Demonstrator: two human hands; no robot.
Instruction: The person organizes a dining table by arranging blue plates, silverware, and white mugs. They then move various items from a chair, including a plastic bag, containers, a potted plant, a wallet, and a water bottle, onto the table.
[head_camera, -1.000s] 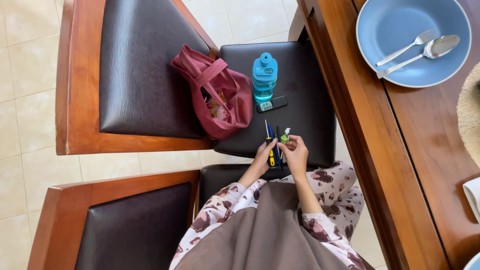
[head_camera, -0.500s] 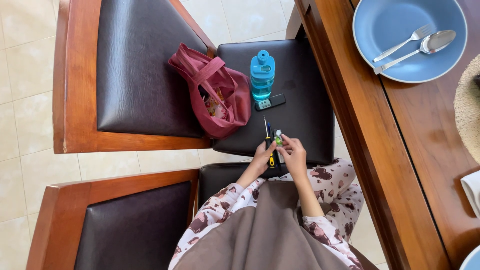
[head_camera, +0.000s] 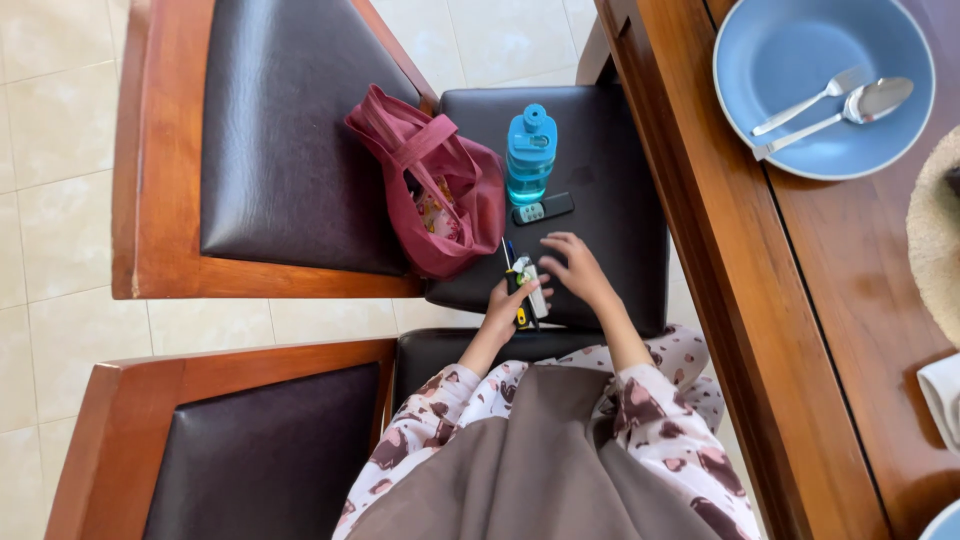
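A chair seat (head_camera: 610, 200) lies ahead of the person, with a table (head_camera: 760, 300) to its right. On the seat, a bag (head_camera: 440, 180) sits at the left, a bottle (head_camera: 530, 155) just right of it, and a small remote (head_camera: 543, 209) before the bottle. On the table, a plate (head_camera: 800, 50) holds a fork (head_camera: 810, 100) and a spoon (head_camera: 850, 108).

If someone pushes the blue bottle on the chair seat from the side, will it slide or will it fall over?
The blue bottle would probably tip rather than slide: it stands upright, tall for its base, on the padded dark seat, which likely grips and gives a little. Once down, its round body could roll. It stands close to the red bag, which might stop a fall that way.
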